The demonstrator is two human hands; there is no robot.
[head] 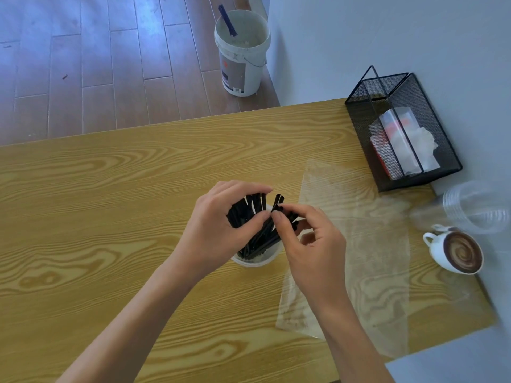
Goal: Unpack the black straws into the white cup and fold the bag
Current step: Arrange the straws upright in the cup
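A bundle of black straws (255, 230) stands in the white cup (255, 261) at the middle of the wooden table (110, 217). My left hand (218, 230) wraps around the upper part of the bundle from the left. From the right, my right hand (309, 244) pinches a few of the straw tops between thumb and fingers. Most of the cup is hidden behind both hands; only its lower rim shows. The clear plastic bag (354, 244) lies flat and unfolded on the table to the right of the cup.
A black mesh organizer (401, 128) with packets stands at the back right by the wall. Clear plastic cups (475, 208) lie on their side near a small latte cup (456, 251). A white bucket (243, 53) stands on the floor beyond the table.
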